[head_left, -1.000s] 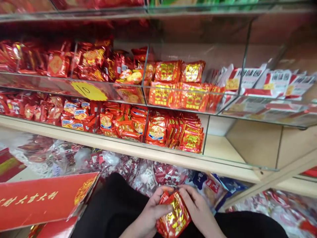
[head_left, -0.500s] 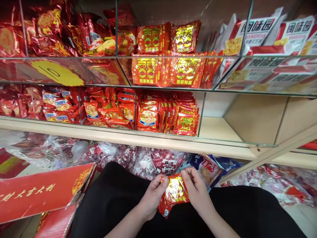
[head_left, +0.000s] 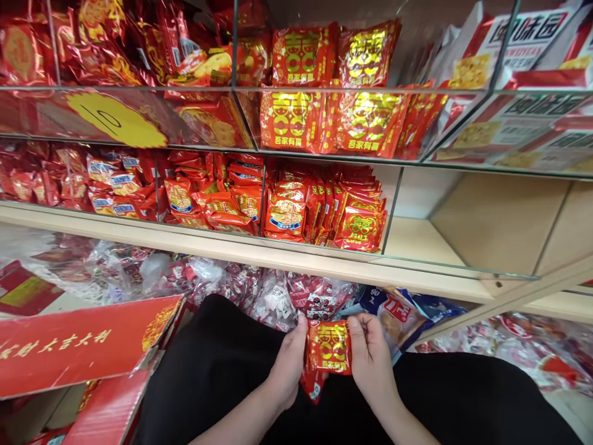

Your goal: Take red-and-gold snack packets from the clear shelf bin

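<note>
Between my two hands is a small red snack packet with gold lettering, its printed face turned up toward me. My left hand grips its left side, the thumb along the edge. On the right edge, my right hand pinches it with thumb and curled fingers. A second red packet pokes out beneath the first, close to my left palm; most of it is hidden. Matching red packets stand in rows on the upper shelf in front of me.
Glass dividers split the shelves into bins, with more red packets on the lower shelf. White cracker packs stand upper right. An opened red carton lies at my left. Clear-wrapped bags and a blue bag lie under the shelf.
The packet has been levelled and turned flatter, so its gold print shows plainly. Both hands have kept hold of it. The view has shifted slightly, moving the shelves rightward.
</note>
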Demonstrator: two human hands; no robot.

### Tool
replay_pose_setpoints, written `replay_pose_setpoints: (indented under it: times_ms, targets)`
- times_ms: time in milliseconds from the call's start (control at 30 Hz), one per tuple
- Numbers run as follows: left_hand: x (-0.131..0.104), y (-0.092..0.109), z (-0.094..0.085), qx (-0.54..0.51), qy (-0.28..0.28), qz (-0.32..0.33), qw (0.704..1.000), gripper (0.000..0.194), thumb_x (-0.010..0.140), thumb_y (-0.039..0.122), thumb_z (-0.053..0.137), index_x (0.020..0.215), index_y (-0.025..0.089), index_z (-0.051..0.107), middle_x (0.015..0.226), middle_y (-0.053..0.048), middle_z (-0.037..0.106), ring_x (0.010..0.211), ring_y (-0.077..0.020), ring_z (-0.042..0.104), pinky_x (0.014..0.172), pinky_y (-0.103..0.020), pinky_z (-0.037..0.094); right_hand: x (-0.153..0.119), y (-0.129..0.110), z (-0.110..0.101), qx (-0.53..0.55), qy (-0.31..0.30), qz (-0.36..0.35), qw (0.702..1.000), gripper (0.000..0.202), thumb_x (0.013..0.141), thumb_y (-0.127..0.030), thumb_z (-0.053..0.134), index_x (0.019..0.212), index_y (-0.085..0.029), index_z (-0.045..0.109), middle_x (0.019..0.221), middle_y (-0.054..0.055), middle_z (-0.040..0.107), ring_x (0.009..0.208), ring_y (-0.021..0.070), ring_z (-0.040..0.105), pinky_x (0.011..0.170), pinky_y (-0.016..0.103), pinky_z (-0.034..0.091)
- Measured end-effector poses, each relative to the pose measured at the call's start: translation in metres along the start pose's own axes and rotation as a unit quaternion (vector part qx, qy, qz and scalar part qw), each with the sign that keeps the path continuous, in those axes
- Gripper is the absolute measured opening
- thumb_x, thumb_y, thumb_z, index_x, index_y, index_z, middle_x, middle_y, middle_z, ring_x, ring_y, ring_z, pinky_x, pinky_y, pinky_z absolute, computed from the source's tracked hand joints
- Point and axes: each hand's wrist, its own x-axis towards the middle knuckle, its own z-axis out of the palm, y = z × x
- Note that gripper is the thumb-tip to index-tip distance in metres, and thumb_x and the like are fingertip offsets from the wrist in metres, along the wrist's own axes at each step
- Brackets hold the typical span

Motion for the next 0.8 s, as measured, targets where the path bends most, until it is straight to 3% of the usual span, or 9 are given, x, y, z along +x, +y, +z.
replay_pose_setpoints:
  times_ms: [67,167,367,500,700,800]
  targets:
    - [-0.003,-0.003,0.002,0.003,-0.017,-0.036,0.999,0.051,0.079,0.063,0.042,0.074,0.016,0.060,0.044,0.002,0.054,0.036,-0.0104,0.046,0.039,-0.022,0.039,0.001,0.004,-0.001,0.006,0.006,0.022,1.000,0.034,0.083,-0.056,0.041,0.081,-0.022,0.044,0.070,-0.001,0.051,0.062,0.0154,0.048,0.059,0.031,0.039]
    - [-0.004,-0.006,0.004,-0.009,-0.031,0.004,0.999,0.048,0.080,0.059,0.046,0.078,0.014,0.063,0.046,0.001,0.057,0.037,-0.0090,0.046,0.040,-0.020,0.038,0.003,0.014,-0.003,0.040,-0.009,0.057,0.998,0.037,0.081,-0.059,0.044,0.078,-0.022,0.044,0.068,-0.001,0.050,0.061,0.0152,0.047,0.056,0.030,0.041]
    - [-0.003,-0.003,0.002,0.002,-0.045,0.060,0.997,0.040,0.085,0.050,0.046,0.087,0.016,0.068,0.072,-0.004,0.070,0.063,-0.0121,0.060,0.062,-0.021,0.045,0.006,0.021,-0.005,0.139,-0.015,0.089,0.986,0.038,0.076,-0.058,0.052,0.085,-0.022,0.047,0.072,-0.001,0.052,0.061,0.0139,0.049,0.054,0.028,0.045]
    - [-0.002,-0.001,0.002,0.005,-0.029,0.086,0.996,0.034,0.085,0.044,0.050,0.084,0.016,0.069,0.092,-0.006,0.070,0.078,-0.0140,0.062,0.071,-0.022,0.045,0.007,0.019,-0.005,0.138,-0.027,0.084,0.986,0.037,0.076,-0.057,0.054,0.084,-0.021,0.052,0.072,-0.001,0.053,0.062,0.0140,0.049,0.054,0.026,0.044]
    - [-0.004,0.008,0.007,-0.111,-0.077,0.067,0.989,0.035,0.088,0.044,0.046,0.093,0.015,0.066,0.078,-0.005,0.071,0.072,-0.0153,0.063,0.070,-0.026,0.046,0.004,0.002,0.003,0.240,-0.005,0.125,0.963,0.035,0.073,-0.055,0.058,0.086,-0.023,0.051,0.070,-0.001,0.055,0.059,0.0157,0.054,0.052,0.028,0.048]
    - [-0.004,0.009,0.006,-0.121,-0.078,0.052,0.988,0.036,0.087,0.044,0.048,0.092,0.014,0.066,0.074,-0.005,0.070,0.071,-0.0159,0.062,0.069,-0.026,0.045,0.005,-0.001,0.004,0.251,-0.031,0.135,0.958,0.033,0.074,-0.055,0.057,0.082,-0.024,0.051,0.067,-0.001,0.057,0.058,0.0171,0.057,0.050,0.029,0.050]
